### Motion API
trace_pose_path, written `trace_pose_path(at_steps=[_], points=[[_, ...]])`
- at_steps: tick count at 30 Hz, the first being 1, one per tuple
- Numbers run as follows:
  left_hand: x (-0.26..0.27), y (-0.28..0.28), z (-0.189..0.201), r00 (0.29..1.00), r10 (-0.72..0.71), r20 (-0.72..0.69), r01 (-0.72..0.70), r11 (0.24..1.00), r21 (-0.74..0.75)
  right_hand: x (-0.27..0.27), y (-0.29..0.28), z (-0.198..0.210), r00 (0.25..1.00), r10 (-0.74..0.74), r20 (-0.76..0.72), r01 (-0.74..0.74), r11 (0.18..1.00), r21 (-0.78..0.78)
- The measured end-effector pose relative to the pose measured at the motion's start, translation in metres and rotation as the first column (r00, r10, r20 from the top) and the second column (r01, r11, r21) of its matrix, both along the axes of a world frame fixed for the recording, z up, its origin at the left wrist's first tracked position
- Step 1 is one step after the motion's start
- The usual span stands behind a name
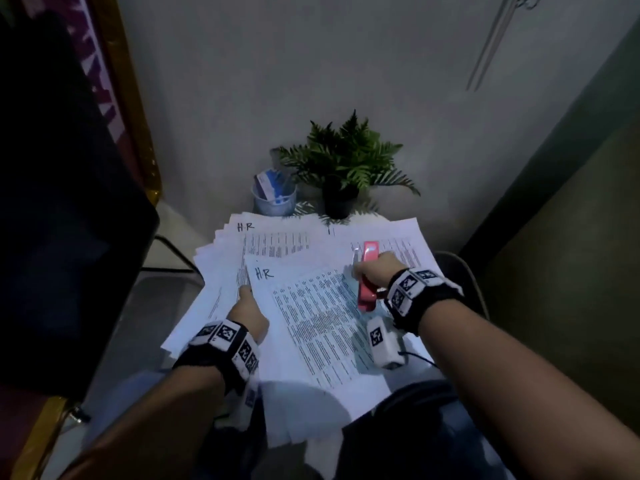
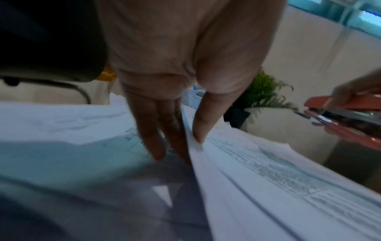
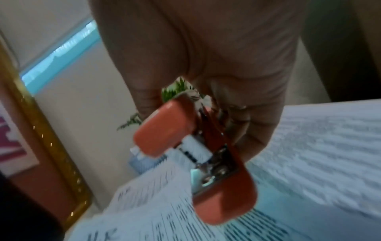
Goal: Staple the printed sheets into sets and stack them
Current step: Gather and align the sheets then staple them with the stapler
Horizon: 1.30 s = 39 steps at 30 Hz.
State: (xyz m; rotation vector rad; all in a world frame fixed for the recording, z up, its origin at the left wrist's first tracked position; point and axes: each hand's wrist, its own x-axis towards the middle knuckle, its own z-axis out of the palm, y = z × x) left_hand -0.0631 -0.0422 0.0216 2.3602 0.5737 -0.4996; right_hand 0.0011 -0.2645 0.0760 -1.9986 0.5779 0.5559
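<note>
A set of printed sheets [image 1: 311, 317] marked "HR" lies on top of a spread pile of similar sheets [image 1: 221, 251]. My left hand [image 1: 246, 297] holds the set's left edge. In the left wrist view the thumb [image 2: 201, 128] lies on top of that edge and the fingers [image 2: 152, 135] lie below it, pinching the set [image 2: 257, 171]. My right hand [image 1: 363, 268] grips a red stapler [image 1: 366, 285] over the set's right side, near its top corner. The stapler [image 3: 185, 138] hangs just above the paper with its mouth pointing away from me. It also shows at the right in the left wrist view, as the red stapler [image 2: 346, 117].
A potted fern [image 1: 341, 164] and a pale mesh pen cup [image 1: 274, 197] stand at the back edge by the wall. A black chair [image 1: 69, 202] fills the left side. Another sheet [image 1: 391, 237] lies under the stapler at the right.
</note>
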Motion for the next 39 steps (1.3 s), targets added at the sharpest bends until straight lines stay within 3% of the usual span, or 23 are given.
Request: trace_pose_path(at_steps=[3,5,7,12,15,20,30,39], points=[[0.009,0.004,-0.003,0.995,-0.082,-0.051,0.092,0.964,0.249,-0.003,0.017,-0.025,0.999,0.041,0.011,-0.041,0.998,-0.052],[0.019,0.004,-0.001,0.986,-0.159,0.043,0.132,0.921,0.368,-0.002,0.026,-0.034,0.994,0.113,0.011,-0.112,0.989,-0.093],[0.032,0.002,-0.001,0.949,-0.306,0.072,0.256,0.886,0.385,0.003,0.033,-0.04,0.975,0.22,0.03,-0.211,0.958,-0.196],[0.058,-0.011,-0.017,0.79,-0.609,-0.07,0.588,0.721,0.365,0.023,0.051,-0.051,0.905,0.424,0.035,-0.38,0.842,-0.383],[0.071,-0.017,-0.024,0.765,-0.625,-0.154,0.636,0.697,0.331,0.035,0.057,-0.062,0.885,0.466,-0.004,-0.424,0.8,-0.426],[0.081,-0.022,-0.026,0.753,-0.633,-0.178,0.646,0.66,0.384,0.04,0.064,-0.076,0.865,0.497,-0.061,-0.456,0.733,-0.505],[0.09,-0.022,-0.031,0.757,-0.635,-0.152,0.632,0.653,0.418,0.056,0.067,-0.088,0.843,0.529,-0.094,-0.488,0.681,-0.546],[0.096,-0.021,-0.031,0.709,-0.672,-0.215,0.696,0.617,0.368,0.06,0.072,-0.087,0.842,0.536,-0.063,-0.476,0.682,-0.555]])
